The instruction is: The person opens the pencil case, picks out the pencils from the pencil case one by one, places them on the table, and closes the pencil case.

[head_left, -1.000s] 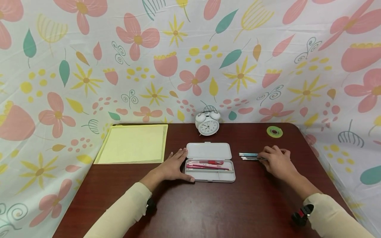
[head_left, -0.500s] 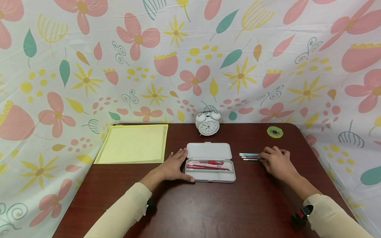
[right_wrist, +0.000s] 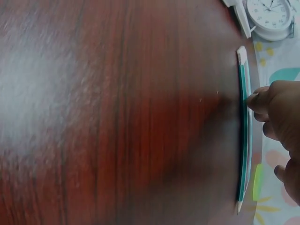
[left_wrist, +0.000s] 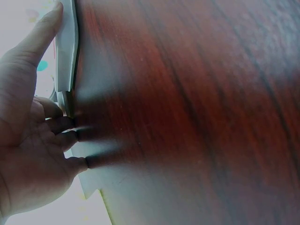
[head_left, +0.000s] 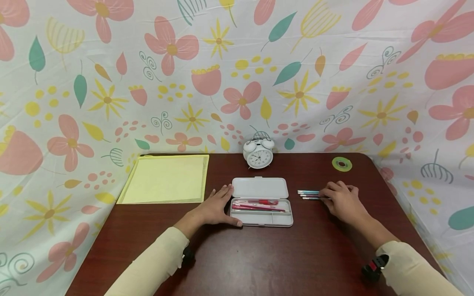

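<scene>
An open white pencil case (head_left: 281,219) lies mid-table, its lid (head_left: 260,187) folded back, with red and pink pens (head_left: 255,205) in its rear compartment. My left hand (head_left: 214,207) rests at the case's left side, fingers spread and fairly straight, thumb at the front corner; the left wrist view shows this hand (left_wrist: 33,140) against the case wall (left_wrist: 67,47). To the right of the case, my right hand (head_left: 342,201) holds several pencils (head_left: 309,195) lying side by side on the table. In the right wrist view, fingertips of that hand (right_wrist: 281,122) touch the pencils (right_wrist: 243,136); their far ends are hidden in the head view.
A white alarm clock (head_left: 259,155) stands behind the case. Yellow paper sheets (head_left: 166,179) lie at the back left. A green and yellow tape roll (head_left: 341,164) lies at the back right. Flowered cloth (head_left: 237,82) hangs behind the brown table (head_left: 259,263).
The front pencils' left ends have slid slightly right, nearer in line with the others. My right hand has shifted a little left along them. The left hand stays put.
</scene>
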{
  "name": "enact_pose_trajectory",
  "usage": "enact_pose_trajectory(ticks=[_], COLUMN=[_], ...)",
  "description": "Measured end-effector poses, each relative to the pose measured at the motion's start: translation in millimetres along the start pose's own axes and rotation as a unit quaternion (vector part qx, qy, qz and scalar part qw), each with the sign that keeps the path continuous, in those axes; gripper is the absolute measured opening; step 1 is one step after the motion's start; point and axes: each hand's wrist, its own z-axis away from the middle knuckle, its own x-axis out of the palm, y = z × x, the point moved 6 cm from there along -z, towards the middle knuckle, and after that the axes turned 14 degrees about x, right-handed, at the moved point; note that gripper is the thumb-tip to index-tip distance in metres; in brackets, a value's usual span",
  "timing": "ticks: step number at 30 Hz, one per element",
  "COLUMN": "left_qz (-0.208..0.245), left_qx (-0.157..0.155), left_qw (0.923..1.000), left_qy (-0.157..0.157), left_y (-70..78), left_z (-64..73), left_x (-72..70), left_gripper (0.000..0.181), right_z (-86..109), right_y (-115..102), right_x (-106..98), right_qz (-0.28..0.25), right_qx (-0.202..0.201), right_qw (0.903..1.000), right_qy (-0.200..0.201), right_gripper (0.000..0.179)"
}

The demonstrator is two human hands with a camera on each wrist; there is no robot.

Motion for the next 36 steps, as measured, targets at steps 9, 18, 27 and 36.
enact_pose_trajectory(ticks=[9,18,27,36], left_qz=[-0.003,-0.004,-0.007,-0.005], left_qx=[0.003,0.002,-0.001,-0.001], left_qw=[1.0000,1.0000,1.0000,1.0000], left_qy=[0.004,0.004,0.003,0.002], left_y=[1.8,1.6,-0.6,-2.2], left_z=[-0.2,0.0,-0.4,-1.2], left_x=[-1.2,-1.0,1.0,1.1], left_gripper=[0.139,0.139,0.139,0.139], right_z=[-7.3,-7.6,-7.0,-6.4], right_y=[-36,-81,-115,-131], right_x=[3,13,18,28], right_qz=[-0.012,-0.025,-0.053,-0.035], right_qx=[-0.006,-0.041,-0.094,-0.097], right_qw=[0.9998,0.9974,0.9930,0.9911], right_qy=[-0.015,-0.053,-0.048,-0.084], right_gripper=[0.018,0.022,0.021,0.020])
